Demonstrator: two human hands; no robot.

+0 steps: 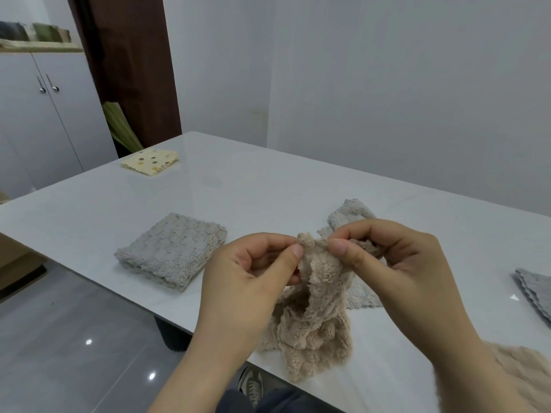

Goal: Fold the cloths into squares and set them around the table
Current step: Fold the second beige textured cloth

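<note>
- Across the middle of the view stretches a white glossy bench (pixel 268 186), its near edge running from the left side down toward the lower middle; a grey tiled floor (pixel 74 338) lies below it on the left
- Behind the bench's far left corner stands a white cupboard (pixel 35 114) with two doors; a dark brown panel (pixel 131 64) rises beside it
- At the near edge a fluffy beige cloth (pixel 316 317) is lifted by its top edge, bunched and unfolded; its lower part rests on the bench
- The left hand (pixel 253 272) pinches that top edge between thumb and forefinger, its fingers (pixel 293 251) curled and grasping the cloth; the right hand (pixel 396 263) grips the same edge just beside it, in the same pinch
- Left of the hands a grey waffle cloth (pixel 171 250) lies flat, folded into a square, near the bench edge
- Behind the beige cloth a pale grey cloth (pixel 348 213) lies loose and unfolded, partly hidden by the hands
- In the lower right corner a second beige cloth (pixel 518 377) shows past the right forearm; its fold I cannot tell
- At the right edge a dark grey cloth (pixel 533 290) lies layered, cut off by the frame
- On the far left corner a cream spotted cloth (pixel 150 160) lies folded flat
- Below the near edge a shoe (pixel 253 383) shows
</note>
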